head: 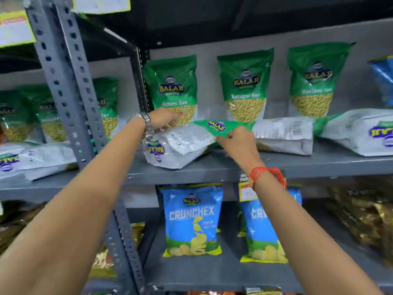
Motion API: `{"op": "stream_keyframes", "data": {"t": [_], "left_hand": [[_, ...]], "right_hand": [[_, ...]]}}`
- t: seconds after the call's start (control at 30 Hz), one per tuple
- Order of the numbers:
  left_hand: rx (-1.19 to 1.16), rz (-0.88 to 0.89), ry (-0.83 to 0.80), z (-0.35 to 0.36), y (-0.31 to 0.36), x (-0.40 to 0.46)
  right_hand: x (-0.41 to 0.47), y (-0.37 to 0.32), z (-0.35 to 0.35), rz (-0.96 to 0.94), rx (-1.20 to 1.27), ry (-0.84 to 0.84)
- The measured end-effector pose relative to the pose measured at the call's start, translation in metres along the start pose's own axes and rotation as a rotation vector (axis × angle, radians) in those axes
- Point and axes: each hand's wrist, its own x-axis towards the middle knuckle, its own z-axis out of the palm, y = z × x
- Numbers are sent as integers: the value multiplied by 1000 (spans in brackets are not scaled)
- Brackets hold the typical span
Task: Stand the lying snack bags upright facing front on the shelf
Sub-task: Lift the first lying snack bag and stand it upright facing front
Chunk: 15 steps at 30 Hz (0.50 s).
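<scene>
A shop rack of grey slotted steel fills the view, with blue chip packs [192, 218] on the tier below. Nearest, on the middle shelf [212, 169], the right hand [239, 141] pinches the green top seam of a lying snack bag [182, 143], while the left hand [164, 119] closes on its far end. That bag lies back-side up near the front edge, so a slack grip could tip it off. Two more lying bags [284, 135] crowd the right. Behind, upright green bags [245, 86] stand spaced out, leaving gaps between them.
</scene>
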Motion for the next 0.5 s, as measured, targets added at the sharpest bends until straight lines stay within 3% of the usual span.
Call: {"op": "stream_keyframes", "data": {"t": [0.1, 0.27, 0.37, 0.5], "left_hand": [[-1, -61, 0, -7, -26, 7], [57, -116, -185, -2, -51, 18], [-35, -147, -290, -2, -60, 28], [-153, -251, -258, -2, -79, 39]], "right_hand": [[4, -4, 15, 141, 158, -20], [11, -5, 19, 317, 464, -113], [16, -7, 17, 414, 635, -174], [15, -11, 19, 455, 760, -199]]}}
